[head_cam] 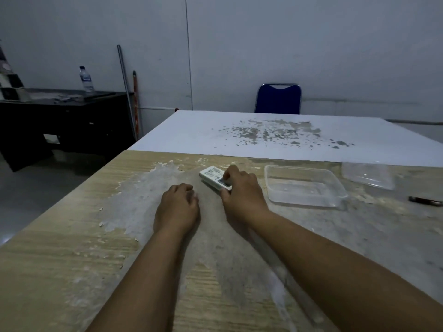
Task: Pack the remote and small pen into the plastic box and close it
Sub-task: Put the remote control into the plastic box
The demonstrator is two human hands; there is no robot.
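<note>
A white remote [212,176] lies on the worn wooden table [72,259], just left of an open clear plastic box [304,186]. My right hand [242,190] grips the remote's near end, thumb on one side and fingers on the other. My left hand [178,206] rests on the table left of the remote, fingers curled, holding nothing. The box's clear lid [368,174] lies behind and right of the box. A small dark pen [425,200] lies at the right edge of the view.
A white table [239,133] with grey flaked patches adjoins the far side. A blue chair [278,99] stands behind it. A black desk [60,121] with a water bottle [85,79] stands at the left wall, with poles leaning beside it.
</note>
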